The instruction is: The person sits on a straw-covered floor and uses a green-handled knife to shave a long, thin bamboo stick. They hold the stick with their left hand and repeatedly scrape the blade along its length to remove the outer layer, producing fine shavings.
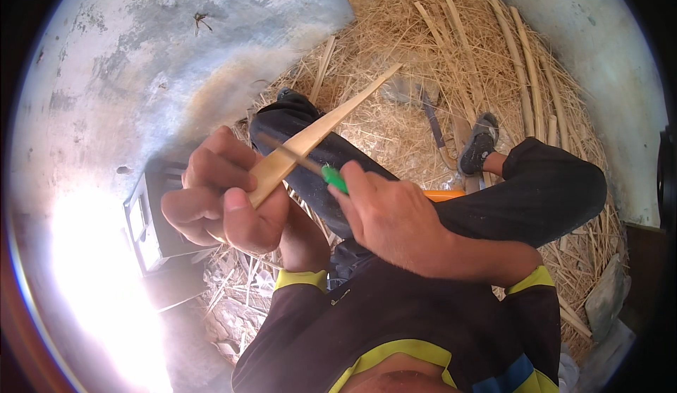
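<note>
Pinched between the thumb and fingers of my left hand (226, 192) is the wide end of a pale, flat strip of wood or bamboo (335, 118). It slants up and away to the right and narrows to a point. My right hand (398, 217) is closed round the green handle of a knife (334, 179). The thin, slightly blurred blade crosses the strip close to my left fingers; whether its edge bites into the surface I cannot tell. Most of the handle is hidden in my right fist.
Shavings and straw (395, 19) cover the floor between pale walls (176, 33). Long strips (520, 69) lie at the far right. A dark curved tool (432, 119) rests beyond my legs, and an orange bar (444, 195) shows by my thigh. At left stands a box (149, 217).
</note>
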A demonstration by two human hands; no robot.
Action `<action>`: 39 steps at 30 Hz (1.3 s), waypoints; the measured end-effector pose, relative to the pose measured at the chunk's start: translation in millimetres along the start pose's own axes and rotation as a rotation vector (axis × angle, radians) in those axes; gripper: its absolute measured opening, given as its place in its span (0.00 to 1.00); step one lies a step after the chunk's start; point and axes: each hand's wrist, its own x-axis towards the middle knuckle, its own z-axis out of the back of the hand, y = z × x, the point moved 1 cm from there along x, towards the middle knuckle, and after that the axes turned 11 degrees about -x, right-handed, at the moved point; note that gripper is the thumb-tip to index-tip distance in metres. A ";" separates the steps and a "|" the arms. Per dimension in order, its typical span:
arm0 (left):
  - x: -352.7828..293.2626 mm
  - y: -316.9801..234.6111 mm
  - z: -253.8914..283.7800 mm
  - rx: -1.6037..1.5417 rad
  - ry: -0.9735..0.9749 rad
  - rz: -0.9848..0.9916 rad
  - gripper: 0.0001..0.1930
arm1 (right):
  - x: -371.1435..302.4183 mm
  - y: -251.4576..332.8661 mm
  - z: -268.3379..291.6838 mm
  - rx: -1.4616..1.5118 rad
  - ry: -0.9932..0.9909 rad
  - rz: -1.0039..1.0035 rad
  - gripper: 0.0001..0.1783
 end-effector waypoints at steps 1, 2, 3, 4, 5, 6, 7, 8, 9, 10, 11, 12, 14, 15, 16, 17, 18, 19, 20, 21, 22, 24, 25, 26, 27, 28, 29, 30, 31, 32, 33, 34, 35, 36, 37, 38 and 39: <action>1.5 -1.2 1.3 0.024 -0.022 0.010 0.08 | 3.4 -9.5 -11.1 -0.036 0.000 -0.041 0.12; 3.2 -2.6 3.9 0.048 -0.045 0.021 0.09 | 6.0 -16.2 -16.4 -0.072 0.001 -0.083 0.12; 3.3 -3.3 5.9 0.071 -0.070 0.032 0.09 | 7.2 -19.7 -15.9 -0.072 0.036 -0.109 0.12; 2.4 -4.3 5.6 0.081 -0.085 0.019 0.09 | 7.9 -22.9 -15.3 -0.071 0.072 -0.135 0.11; 1.1 -5.3 4.4 0.090 -0.099 0.005 0.09 | 8.1 -24.4 -15.1 -0.071 0.107 -0.161 0.11; -2.2 -4.3 3.6 0.095 -0.120 -0.002 0.09 | 4.3 -19.5 -14.2 -0.014 0.059 -0.097 0.11; -3.2 -2.1 2.2 0.105 -0.130 -0.003 0.09 | -1.9 -9.6 -12.5 0.042 0.011 -0.033 0.12; -2.8 0.8 0.0 0.115 -0.140 -0.004 0.09 | -5.6 -4.7 -11.6 0.098 -0.036 0.031 0.12; -0.4 0.9 -2.8 0.126 -0.144 -0.008 0.09 | -3.6 -10.0 -14.6 0.045 -0.001 -0.062 0.12; 1.7 0.4 -2.0 0.122 -0.137 0.000 0.09 | 3.8 -21.5 -23.3 -0.009 0.029 -0.146 0.12; 3.7 -0.8 0.3 0.118 -0.131 0.009 0.09 | 9.4 -33.0 -31.9 -0.062 0.059 -0.230 0.13; 3.5 -0.8 2.6 0.116 -0.127 0.020 0.09 | 15.1 -38.4 -27.8 -0.100 0.017 -0.165 0.13; 2.4 -2.3 1.0 0.145 -0.116 -0.001 0.09 | 7.8 -26.6 -16.3 0.030 0.040 -0.109 0.13; -0.1 -3.2 -1.2 0.159 -0.114 0.001 0.09 | 3.0 -16.9 -8.0 0.095 0.058 -0.093 0.13; -1.3 -2.9 -4.7 0.158 -0.111 0.009 0.09 | -0.2 -12.3 -7.2 0.088 -0.005 0.040 0.13; -1.6 -2.0 -8.8 0.158 -0.109 0.017 0.09 | -1.4 -13.5 -10.1 0.057 0.013 -0.003 0.13; 1.3 -0.2 -11.8 0.154 -0.100 0.009 0.09 | 0.3 -15.8 -13.8 0.026 0.018 -0.035 0.13; 2.6 0.2 -9.1 0.150 -0.099 0.012 0.09 | 0.5 -18.5 -19.4 -0.001 0.027 -0.068 0.13; 3.8 0.8 -3.3 0.146 -0.098 0.015 0.09 | 6.0 -31.5 -27.8 -0.071 0.100 -0.196 0.14; 4.5 1.8 0.6 0.139 -0.098 0.012 0.09 | 6.1 -32.6 -26.7 -0.048 0.100 -0.180 0.14; 4.6 1.6 0.0 0.131 -0.077 -0.008 0.09 | 5.6 -32.3 -24.3 -0.024 0.100 -0.164 0.14; 2.1 0.8 -3.3 0.115 -0.040 -0.037 0.09 | 2.2 -21.9 -13.0 0.137 0.007 -0.056 0.13; 2.2 1.9 -5.6 0.178 -0.084 -0.051 0.09 | 0.0 -19.4 -15.6 0.134 -0.035 -0.029 0.13; 3.9 4.3 -8.7 0.241 -0.128 -0.064 0.09 | -2.0 -18.3 -20.8 0.130 -0.076 -0.003 0.12; 6.9 6.6 -11.0 0.302 -0.170 -0.090 0.09 | -0.7 -18.0 -25.1 0.124 -0.125 0.033 0.12; 8.5 8.2 -9.0 0.335 -0.203 -0.110 0.09 | 8.0 -24.1 -31.2 0.076 0.006 -0.182 0.12; 10.0 9.5 -4.1 0.367 -0.236 -0.131 0.09 | 9.8 -24.9 -29.2 0.065 -0.002 -0.167 0.12; 9.6 10.6 1.2 0.404 -0.266 -0.146 0.09 | 10.9 -24.2 -28.2 0.060 -0.006 -0.155 0.12; 8.3 11.7 4.0 0.503 -0.256 -0.196 0.09 | 12.5 -22.1 -24.9 0.055 -0.010 -0.144 0.13; 7.0 12.7 6.5 0.603 -0.246 -0.246 0.10 | 13.3 -17.5 -18.3 0.085 -0.010 -0.074 0.13; 7.0 14.5 4.6 0.601 -0.245 -0.256 0.10 | 12.1 -15.8 -19.2 0.113 -0.042 -0.033 0.13; 6.7 13.4 2.7 0.603 -0.237 -0.257 0.10 | 9.6 -13.7 -21.4 0.140 -0.075 0.007 0.13; 6.4 12.3 -4.0 0.507 -0.238 -0.220 0.10 | 8.2 -13.3 -23.9 0.167 -0.108 0.047 0.13; 6.9 9.9 -8.0 0.416 -0.236 -0.182 0.11 | 12.0 -18.7 -30.4 -0.011 0.008 -0.069 0.13; 6.8 7.5 -6.4 0.530 -0.230 -0.206 0.11 | 14.7 -28.7 -35.2 -0.041 -0.001 -0.084 0.13; 6.7 5.7 -2.5 0.644 -0.222 -0.230 0.11 | 15.7 -42.0 -38.6 -0.072 -0.011 -0.100 0.14; 5.7 5.1 1.1 0.757 -0.214 -0.248 0.11 | 17.9 -45.6 -36.2 -0.102 -0.017 -0.120 0.14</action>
